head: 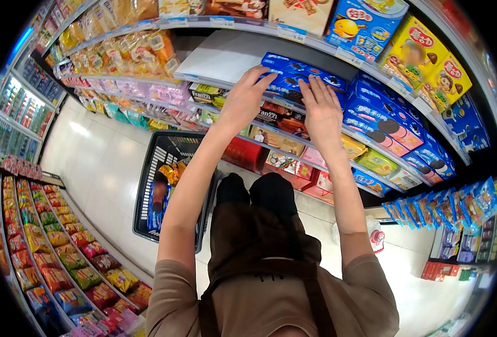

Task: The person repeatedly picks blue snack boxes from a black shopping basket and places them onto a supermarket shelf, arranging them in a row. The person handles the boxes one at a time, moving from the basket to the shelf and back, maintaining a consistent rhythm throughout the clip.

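In the head view, two rows of blue Oreo biscuit boxes sit at the front of a middle shelf. My left hand touches their left end, its thumb spread from the fingers over the box fronts. Flat fingers of my right hand rest on the right part of the same boxes, and the thumb is apart. Neither hand is closed around a box. Left of the boxes runs a pale shelf board. To their right stands a stack of pink-and-blue Oreo cartons.
On the floor at my left stands a black shopping basket holding several snack packs. Blue hanging snack bags jut out at the right. A snack display stands at lower left. Yellow boxes line the shelf above.
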Demonstrator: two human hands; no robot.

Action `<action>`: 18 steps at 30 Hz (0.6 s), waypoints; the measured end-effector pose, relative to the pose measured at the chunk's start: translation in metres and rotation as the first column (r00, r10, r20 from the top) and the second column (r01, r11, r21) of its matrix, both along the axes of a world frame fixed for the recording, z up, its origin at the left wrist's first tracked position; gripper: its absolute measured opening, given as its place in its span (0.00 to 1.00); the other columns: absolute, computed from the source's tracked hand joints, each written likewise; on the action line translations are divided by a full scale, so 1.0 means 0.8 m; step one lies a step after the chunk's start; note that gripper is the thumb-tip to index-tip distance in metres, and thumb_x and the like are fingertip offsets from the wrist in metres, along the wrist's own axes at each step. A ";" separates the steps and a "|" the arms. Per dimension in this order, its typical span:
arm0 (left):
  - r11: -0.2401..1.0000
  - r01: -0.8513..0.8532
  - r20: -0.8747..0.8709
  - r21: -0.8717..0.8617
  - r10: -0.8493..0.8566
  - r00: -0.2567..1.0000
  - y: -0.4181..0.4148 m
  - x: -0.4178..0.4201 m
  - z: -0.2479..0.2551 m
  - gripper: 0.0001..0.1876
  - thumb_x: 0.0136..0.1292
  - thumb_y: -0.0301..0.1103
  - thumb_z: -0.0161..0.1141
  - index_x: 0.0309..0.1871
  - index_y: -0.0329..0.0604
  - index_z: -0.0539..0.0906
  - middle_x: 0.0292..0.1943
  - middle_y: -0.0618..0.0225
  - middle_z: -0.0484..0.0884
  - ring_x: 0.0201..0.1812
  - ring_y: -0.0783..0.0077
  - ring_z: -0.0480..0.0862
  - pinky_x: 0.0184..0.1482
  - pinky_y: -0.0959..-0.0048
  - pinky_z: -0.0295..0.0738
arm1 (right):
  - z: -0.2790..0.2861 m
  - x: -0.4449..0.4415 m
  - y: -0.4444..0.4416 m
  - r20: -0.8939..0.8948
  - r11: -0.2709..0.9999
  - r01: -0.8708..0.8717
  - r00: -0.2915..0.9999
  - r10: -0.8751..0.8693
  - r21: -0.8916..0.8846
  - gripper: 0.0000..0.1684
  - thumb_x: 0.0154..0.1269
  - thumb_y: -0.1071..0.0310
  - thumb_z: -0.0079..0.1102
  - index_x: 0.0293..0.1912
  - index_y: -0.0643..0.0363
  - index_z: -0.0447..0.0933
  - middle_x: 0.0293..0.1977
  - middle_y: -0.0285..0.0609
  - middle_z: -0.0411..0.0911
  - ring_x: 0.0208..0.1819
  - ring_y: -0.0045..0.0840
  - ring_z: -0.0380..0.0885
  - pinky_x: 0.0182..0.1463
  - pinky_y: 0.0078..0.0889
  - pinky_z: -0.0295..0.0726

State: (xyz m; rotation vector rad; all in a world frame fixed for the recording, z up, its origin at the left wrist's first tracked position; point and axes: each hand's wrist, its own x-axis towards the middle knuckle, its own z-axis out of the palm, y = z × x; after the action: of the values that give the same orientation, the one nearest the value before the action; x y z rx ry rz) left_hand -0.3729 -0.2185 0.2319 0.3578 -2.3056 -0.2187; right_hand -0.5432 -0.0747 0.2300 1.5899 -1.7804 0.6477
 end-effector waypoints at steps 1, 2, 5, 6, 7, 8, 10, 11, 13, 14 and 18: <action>1.000 -0.006 -0.006 -0.007 0.006 1.000 0.001 0.001 -0.001 0.30 0.58 0.13 0.57 0.66 0.38 0.80 0.67 0.54 0.77 0.70 0.48 0.76 0.70 0.57 0.75 | 0.000 0.000 -0.001 -0.004 1.000 0.006 1.000 -0.006 -0.003 0.28 0.64 0.81 0.58 0.64 0.59 0.81 0.65 0.54 0.80 0.69 0.42 0.78 0.73 0.47 0.75; 1.000 -0.014 -0.013 -0.014 0.014 1.000 0.002 0.001 -0.003 0.28 0.60 0.13 0.56 0.66 0.39 0.80 0.67 0.54 0.78 0.70 0.48 0.76 0.70 0.57 0.75 | -0.003 -0.003 -0.002 -0.011 1.000 0.000 1.000 0.000 0.010 0.30 0.63 0.77 0.57 0.65 0.58 0.80 0.66 0.55 0.79 0.70 0.45 0.77 0.74 0.50 0.73; 0.998 -0.042 0.004 -0.044 0.042 0.999 0.000 0.004 -0.012 0.32 0.59 0.13 0.56 0.70 0.40 0.77 0.71 0.55 0.75 0.74 0.48 0.73 0.73 0.57 0.72 | -0.005 -0.003 -0.006 -0.017 1.000 -0.017 1.000 0.017 0.000 0.29 0.64 0.78 0.55 0.65 0.59 0.80 0.65 0.56 0.79 0.69 0.45 0.78 0.74 0.50 0.74; 0.996 -0.064 0.005 -0.065 0.065 0.998 -0.002 0.005 -0.017 0.33 0.58 0.13 0.56 0.70 0.41 0.77 0.73 0.55 0.74 0.75 0.48 0.72 0.74 0.56 0.71 | -0.003 -0.002 -0.005 -0.038 1.000 -0.017 0.999 0.018 0.022 0.28 0.65 0.78 0.54 0.65 0.59 0.80 0.66 0.56 0.79 0.69 0.45 0.78 0.74 0.50 0.74; 0.992 -0.092 0.008 -0.086 0.093 0.996 0.001 0.009 -0.022 0.34 0.58 0.13 0.56 0.71 0.41 0.77 0.74 0.55 0.74 0.76 0.48 0.71 0.75 0.55 0.70 | -0.004 -0.001 -0.007 -0.032 0.999 -0.025 0.999 0.026 0.031 0.28 0.66 0.78 0.54 0.65 0.59 0.80 0.66 0.55 0.79 0.68 0.45 0.78 0.74 0.50 0.74; 0.991 -0.100 0.009 -0.088 0.101 0.995 0.007 0.013 -0.027 0.35 0.57 0.13 0.57 0.72 0.42 0.76 0.75 0.55 0.73 0.78 0.48 0.69 0.76 0.54 0.68 | -0.005 -0.001 -0.008 -0.036 0.999 -0.017 0.999 0.018 0.040 0.28 0.66 0.78 0.55 0.65 0.60 0.80 0.66 0.55 0.79 0.69 0.45 0.78 0.74 0.50 0.73; 0.993 -0.096 -0.051 -0.070 0.092 0.994 0.023 0.019 -0.034 0.37 0.55 0.15 0.60 0.73 0.43 0.76 0.76 0.53 0.72 0.80 0.48 0.66 0.78 0.51 0.65 | -0.001 0.000 -0.003 -0.037 0.999 -0.015 0.999 0.016 0.046 0.28 0.67 0.79 0.58 0.66 0.61 0.79 0.67 0.54 0.79 0.70 0.45 0.77 0.75 0.50 0.72; 0.995 -0.090 -0.106 -0.048 0.085 0.991 0.032 0.028 -0.040 0.36 0.56 0.15 0.59 0.73 0.42 0.75 0.76 0.53 0.72 0.80 0.48 0.66 0.78 0.51 0.65 | 0.002 0.006 -0.001 -0.028 0.999 -0.035 0.999 0.036 0.042 0.28 0.67 0.80 0.59 0.66 0.61 0.79 0.67 0.54 0.78 0.70 0.44 0.77 0.75 0.50 0.71; 0.993 -0.114 -0.180 0.021 0.116 0.977 0.061 0.056 -0.050 0.33 0.57 0.16 0.60 0.70 0.41 0.77 0.74 0.53 0.73 0.79 0.48 0.68 0.76 0.51 0.67 | -0.002 0.018 0.006 0.048 0.989 -0.136 0.989 0.138 -0.053 0.26 0.69 0.80 0.60 0.65 0.61 0.79 0.68 0.52 0.78 0.72 0.43 0.75 0.77 0.50 0.69; 0.988 -0.142 -0.233 0.059 0.152 0.961 0.073 0.079 -0.064 0.32 0.58 0.17 0.60 0.69 0.41 0.78 0.73 0.53 0.74 0.78 0.47 0.70 0.75 0.51 0.69 | -0.002 0.035 0.009 0.046 0.984 -0.162 0.985 0.165 -0.072 0.24 0.71 0.81 0.57 0.64 0.61 0.80 0.68 0.51 0.78 0.73 0.42 0.74 0.78 0.50 0.67; 0.904 -0.340 -0.243 0.261 0.402 0.883 0.115 0.174 -0.148 0.25 0.62 0.15 0.58 0.64 0.39 0.81 0.68 0.54 0.79 0.74 0.45 0.74 0.73 0.52 0.71 | -0.052 0.099 0.015 0.168 0.911 -0.403 0.896 0.411 -0.082 0.26 0.66 0.85 0.57 0.62 0.61 0.82 0.66 0.48 0.80 0.72 0.43 0.75 0.78 0.51 0.67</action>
State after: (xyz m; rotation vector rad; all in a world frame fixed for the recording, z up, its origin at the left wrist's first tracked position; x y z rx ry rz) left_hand -0.2339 -0.1264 0.1133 0.8153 -1.8804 -0.3008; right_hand -0.4642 -0.0627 0.1882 1.9465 -1.5473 1.0516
